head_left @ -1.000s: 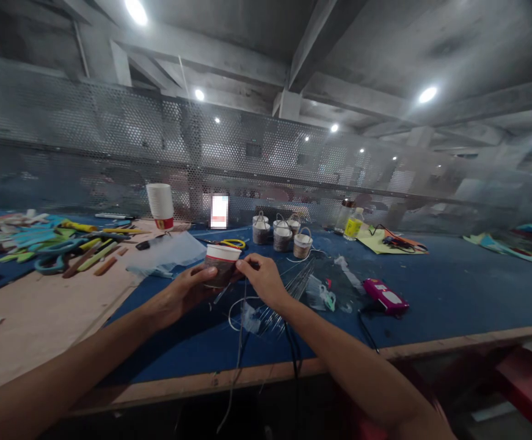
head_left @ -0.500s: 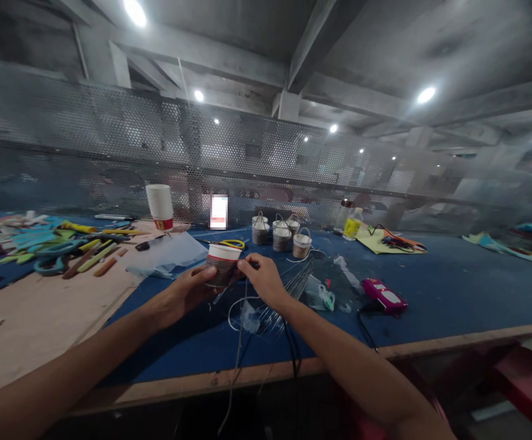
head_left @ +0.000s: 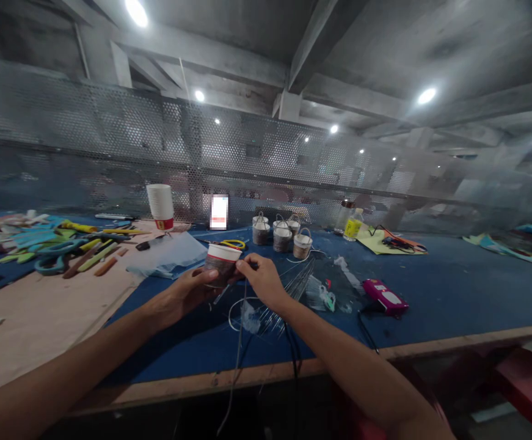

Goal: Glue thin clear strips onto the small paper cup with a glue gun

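A paper cup [head_left: 222, 263] with a white rim, a red line and a dark grey-brown wrapping round its side is held slightly tilted over the table. My left hand [head_left: 185, 293] is closed round its left side and underside, the thumb on the wrapping. At the cup's right side, my right hand [head_left: 260, 274] pinches a thin pale cord [head_left: 238, 354], which hangs down past the table edge. The fingertips partly hide where cord and cup meet. Behind stand several small wrapped cups with looped handles [head_left: 282, 237].
On the left lie scissors [head_left: 57, 258] and modelling tools on a board [head_left: 50, 318]. Stacked white cups [head_left: 160, 205] and a lit phone [head_left: 218, 211] stand at the back. Thin wires [head_left: 288, 299], a magenta box [head_left: 385, 297] and a yellow-labelled bottle [head_left: 352, 225] are to the right.
Almost nothing differs. The cup in my left hand has shifted very slightly, and both hands keep their hold.
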{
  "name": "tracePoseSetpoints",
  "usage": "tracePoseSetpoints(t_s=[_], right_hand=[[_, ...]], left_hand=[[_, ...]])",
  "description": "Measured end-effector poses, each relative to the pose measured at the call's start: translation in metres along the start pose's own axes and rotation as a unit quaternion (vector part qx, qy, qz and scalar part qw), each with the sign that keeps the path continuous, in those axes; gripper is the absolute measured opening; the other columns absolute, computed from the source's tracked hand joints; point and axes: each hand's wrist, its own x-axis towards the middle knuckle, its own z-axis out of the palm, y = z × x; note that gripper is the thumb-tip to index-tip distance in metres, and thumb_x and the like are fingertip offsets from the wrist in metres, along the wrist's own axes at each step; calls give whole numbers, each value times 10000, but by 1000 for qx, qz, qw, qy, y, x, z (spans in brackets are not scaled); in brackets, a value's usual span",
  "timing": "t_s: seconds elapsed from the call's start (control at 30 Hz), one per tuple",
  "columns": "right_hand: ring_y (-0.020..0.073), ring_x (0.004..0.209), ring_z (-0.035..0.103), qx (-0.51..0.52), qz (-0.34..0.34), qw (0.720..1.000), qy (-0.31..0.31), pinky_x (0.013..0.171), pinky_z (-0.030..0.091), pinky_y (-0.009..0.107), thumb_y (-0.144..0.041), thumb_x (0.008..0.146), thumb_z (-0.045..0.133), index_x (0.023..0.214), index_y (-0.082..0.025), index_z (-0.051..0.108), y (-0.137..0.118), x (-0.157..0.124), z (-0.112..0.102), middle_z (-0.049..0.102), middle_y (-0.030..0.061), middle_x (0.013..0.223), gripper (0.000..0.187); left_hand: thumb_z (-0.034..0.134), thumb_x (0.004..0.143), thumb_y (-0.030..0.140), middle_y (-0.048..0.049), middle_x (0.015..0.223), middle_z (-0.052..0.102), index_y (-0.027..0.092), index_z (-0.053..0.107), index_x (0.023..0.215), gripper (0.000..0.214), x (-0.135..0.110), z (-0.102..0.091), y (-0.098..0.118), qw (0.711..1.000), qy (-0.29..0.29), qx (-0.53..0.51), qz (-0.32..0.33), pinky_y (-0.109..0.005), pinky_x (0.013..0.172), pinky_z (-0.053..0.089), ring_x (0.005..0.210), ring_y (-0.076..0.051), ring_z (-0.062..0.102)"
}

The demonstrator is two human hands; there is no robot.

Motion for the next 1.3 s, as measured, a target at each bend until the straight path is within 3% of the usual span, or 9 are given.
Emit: tracePoseSetpoints(t_s=[0.33, 0.63, 0.9, 1.3], right_hand=[[185, 824, 697, 5, 9, 1000, -4, 777, 514, 261, -341, 919, 619, 727, -216, 628, -5, 0, -2, 688, -4, 762, 229], [165, 687, 681, 43, 31, 998, -18, 748, 514, 264, -380, 940, 623, 756, -205, 643, -4, 2, -2, 663, -25, 661, 255], [179, 880, 708, -6, -25, 1000, -9, 844, 521, 276, -405, 1012, 593, 867, -199, 703, -9, -4, -4, 768, 26, 938, 274], [164, 888, 663, -103, -137, 985, -13, 886, 497, 281, -344, 1014, 644, 900, -195, 720, -11, -10, -3, 721, 22, 926, 203]], left_hand=[[810, 889, 377, -127, 1244, 809, 185, 827, 1234, 395, -6, 6, 6, 999, -42, -19, 2, -284, 890, 556, 1107, -259, 724], [823, 863, 407, -128, 1312, 793, 195, 817, 1252, 444, -8, 8, 8, 1000, -14, -7, -10, -336, 948, 552, 1190, -296, 712], [775, 929, 364, -154, 1357, 770, 170, 774, 1319, 436, -5, 4, 7, 1000, -9, -16, -2, -312, 927, 549, 1242, -292, 697], [800, 912, 321, -126, 1273, 793, 192, 805, 1230, 343, 0, 1, 3, 1000, -3, -25, 16, -295, 878, 562, 1107, -259, 723]])
